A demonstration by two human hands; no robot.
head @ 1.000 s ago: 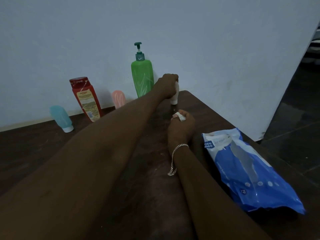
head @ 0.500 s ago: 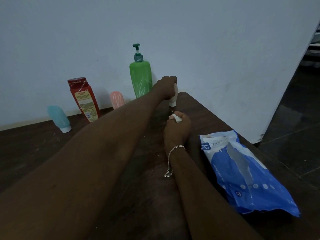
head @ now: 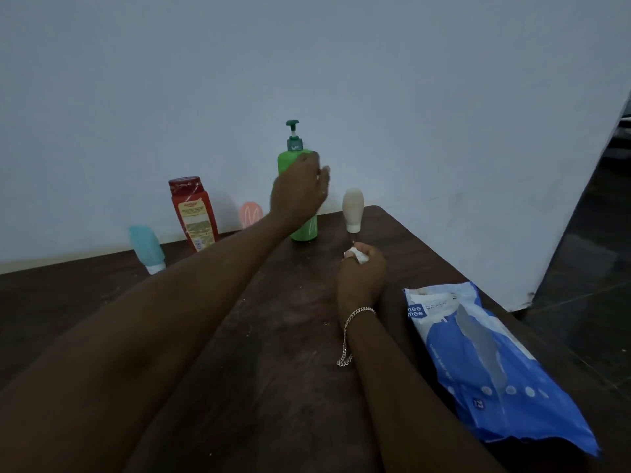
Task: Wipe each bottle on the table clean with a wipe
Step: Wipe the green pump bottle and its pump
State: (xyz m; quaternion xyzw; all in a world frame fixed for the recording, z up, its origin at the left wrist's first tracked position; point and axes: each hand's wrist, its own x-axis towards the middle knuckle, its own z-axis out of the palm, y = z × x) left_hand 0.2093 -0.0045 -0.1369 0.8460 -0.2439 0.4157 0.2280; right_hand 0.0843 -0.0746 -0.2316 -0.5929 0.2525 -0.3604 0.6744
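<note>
- My left hand (head: 300,192) is raised in front of the upper half of the green pump bottle (head: 305,232). Its fingers are loosely spread and blurred, wrapped round nothing. I cannot tell whether it touches the bottle.
- My right hand (head: 362,279) rests on the dark wooden counter (head: 273,353) as a fist, gripping a crumpled white wipe (head: 356,256) that pokes out past the knuckles. A silver chain bracelet (head: 358,312) hangs from that wrist.
- The green pump bottle stands upright near the far edge of the counter, close to the pale wall (head: 307,63).
- Just to its right, a small cream bottle (head: 353,206) stands on its white cap, apart from both hands and beyond my right fist.
- To the left of the green bottle, a small pink bottle (head: 250,215) stands against the wall, partly hidden by my left forearm.
- Further left, a red bottle (head: 193,213) with a yellow label appears to lean, tilted.
- At the far left, a teal bottle (head: 146,245) stands on its white cap and also looks tilted.
- A blue and white pack of wet wipes (head: 495,367) lies flat on the counter to the right of my right forearm.
</note>
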